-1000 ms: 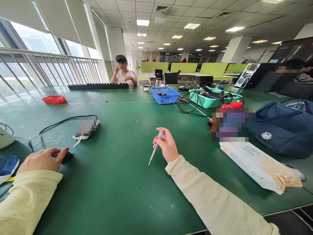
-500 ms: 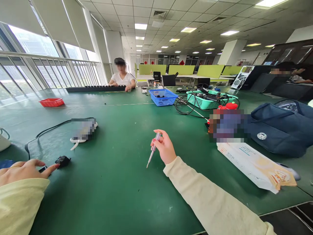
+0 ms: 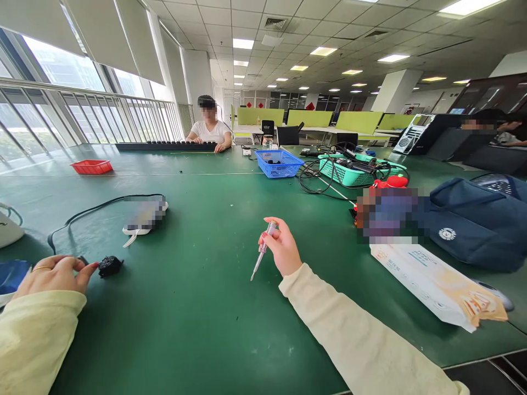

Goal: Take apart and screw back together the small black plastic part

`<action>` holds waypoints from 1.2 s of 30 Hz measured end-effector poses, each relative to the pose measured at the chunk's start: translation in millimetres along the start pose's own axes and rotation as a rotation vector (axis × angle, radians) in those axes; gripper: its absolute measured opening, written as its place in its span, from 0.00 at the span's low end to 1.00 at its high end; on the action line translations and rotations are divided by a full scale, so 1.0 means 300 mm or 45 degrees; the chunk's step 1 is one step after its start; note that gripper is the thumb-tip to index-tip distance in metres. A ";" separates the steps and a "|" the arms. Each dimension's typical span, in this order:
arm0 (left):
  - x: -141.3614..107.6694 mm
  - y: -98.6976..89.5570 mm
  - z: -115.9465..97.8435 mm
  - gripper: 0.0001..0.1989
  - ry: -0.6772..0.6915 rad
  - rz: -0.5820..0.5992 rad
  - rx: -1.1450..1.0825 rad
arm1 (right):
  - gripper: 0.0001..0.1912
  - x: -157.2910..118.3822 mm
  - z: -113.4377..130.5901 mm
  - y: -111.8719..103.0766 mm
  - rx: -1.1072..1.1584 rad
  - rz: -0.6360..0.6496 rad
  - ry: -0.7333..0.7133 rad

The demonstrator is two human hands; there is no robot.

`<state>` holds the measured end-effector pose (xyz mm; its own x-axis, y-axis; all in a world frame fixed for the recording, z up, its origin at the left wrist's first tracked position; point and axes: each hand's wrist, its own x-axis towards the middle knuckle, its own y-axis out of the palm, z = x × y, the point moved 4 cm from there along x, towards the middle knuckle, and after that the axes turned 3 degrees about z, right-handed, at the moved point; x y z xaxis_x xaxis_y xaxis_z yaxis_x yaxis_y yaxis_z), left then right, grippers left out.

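Note:
My right hand [image 3: 282,246] is closed around the clear handle of a small screwdriver [image 3: 262,251]. Its metal shaft slants down to the left over the green table [image 3: 197,329], and the tip appears just above the surface. At the left, my left hand [image 3: 53,276] pinches a small dark piece [image 3: 83,260] between thumb and fingers, most of it hidden. Just right of the thumb lies a black lumpy part [image 3: 110,266], whose exact kind I cannot make out. Under the left wrist, at the picture's edge, a blue item [image 3: 13,276] shows in part.
A blurred phone-like item [image 3: 146,215] with a black strap lies ahead. Farther off are a red tray [image 3: 91,167], a blue basket [image 3: 279,164] and a green basket [image 3: 349,174] with cables. A tissue pack [image 3: 438,282] and navy bag [image 3: 477,225] stand right. A person [image 3: 209,129] sits opposite.
My left hand's fingers have drawn together and lifted the small dark piece slightly from the table. The right hand keeps the screwdriver in much the same pose; the whole view has shifted slightly.

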<state>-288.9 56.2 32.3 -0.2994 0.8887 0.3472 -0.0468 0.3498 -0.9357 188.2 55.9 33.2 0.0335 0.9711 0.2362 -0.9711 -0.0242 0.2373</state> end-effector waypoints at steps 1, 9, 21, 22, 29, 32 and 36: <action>-0.009 -0.018 -0.016 0.24 -0.001 -0.040 0.012 | 0.21 0.000 0.001 0.000 0.002 -0.002 -0.002; -0.068 -0.090 -0.154 0.18 0.282 -0.036 -0.142 | 0.22 0.001 0.002 -0.001 0.008 0.001 0.007; -0.068 -0.070 -0.159 0.26 0.276 0.098 -0.058 | 0.20 -0.004 0.006 0.000 -0.007 0.015 -0.004; -0.068 -0.071 -0.161 0.27 0.293 0.094 -0.056 | 0.20 -0.004 0.006 0.001 -0.001 0.017 -0.007; -0.080 -0.065 -0.181 0.29 0.370 0.103 -0.102 | 0.21 -0.004 0.004 0.005 0.018 0.018 -0.003; -0.084 -0.064 -0.187 0.27 0.373 0.109 -0.108 | 0.21 -0.004 0.006 0.005 0.021 0.022 -0.005; -0.078 -0.059 -0.179 0.28 0.329 0.121 -0.085 | 0.21 -0.004 0.006 0.005 0.017 0.015 -0.003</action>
<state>-229.9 45.1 44.1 -0.0463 0.9615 0.2708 0.0350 0.2725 -0.9615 187.1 54.2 35.1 0.0229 0.9701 0.2416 -0.9682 -0.0387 0.2471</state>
